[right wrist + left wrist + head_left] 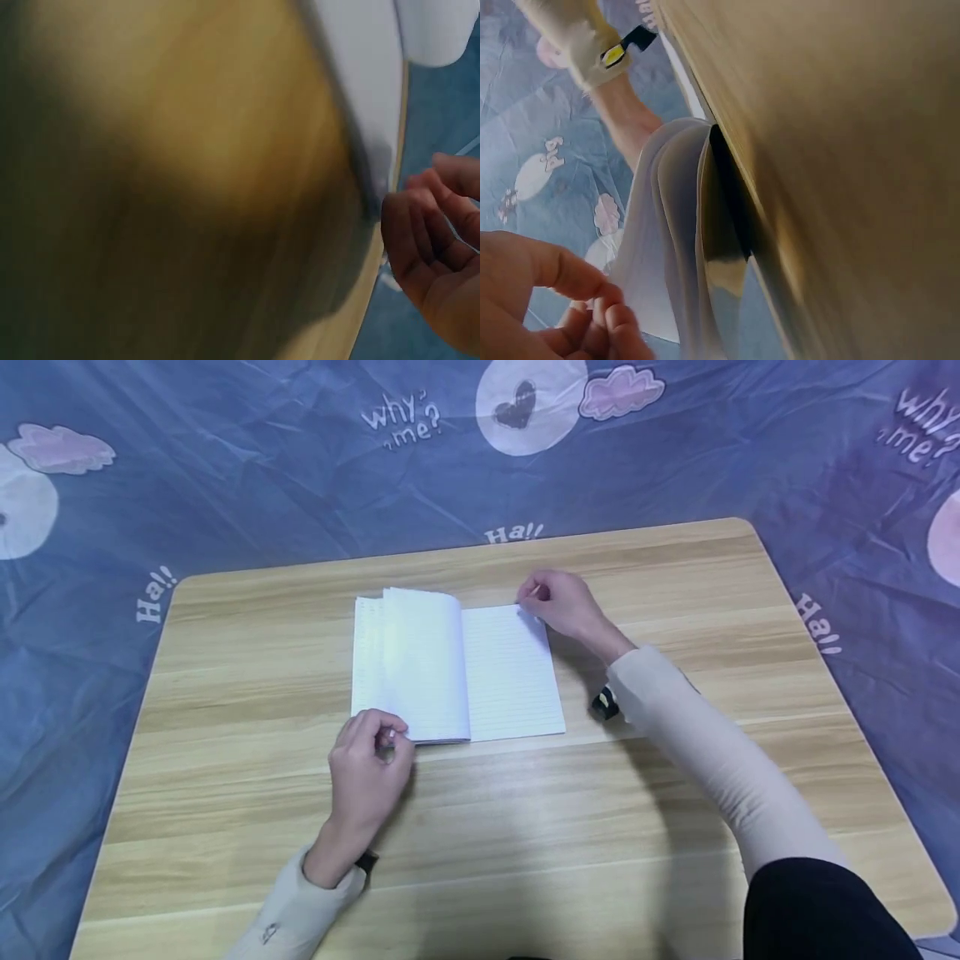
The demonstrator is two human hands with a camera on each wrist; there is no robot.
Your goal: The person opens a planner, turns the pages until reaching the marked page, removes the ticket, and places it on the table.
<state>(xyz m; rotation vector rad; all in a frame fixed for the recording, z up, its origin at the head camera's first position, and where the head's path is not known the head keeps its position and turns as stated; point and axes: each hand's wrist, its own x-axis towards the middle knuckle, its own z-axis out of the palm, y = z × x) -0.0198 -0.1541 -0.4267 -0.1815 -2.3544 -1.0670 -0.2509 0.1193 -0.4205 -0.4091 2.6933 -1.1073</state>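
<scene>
An open lined notebook [510,668] lies flat in the middle of the wooden table [525,827]. Several of its leaves [420,660] stand arched over the left half. My left hand [371,760] sits at the notebook's near edge, its curled fingers pinching the lower corner of those raised leaves [667,225]; thumb and fingertips meet in the left wrist view [592,315]. My right hand [558,602] is at the far right corner of the right page, with curled fingers [427,232] on the corner of the page [360,75].
A blue patterned cloth [225,468] surrounds the table on the far side and both flanks. A black and yellow wrist strap [604,703] shows on the right sleeve. Bare wood extends all round the notebook.
</scene>
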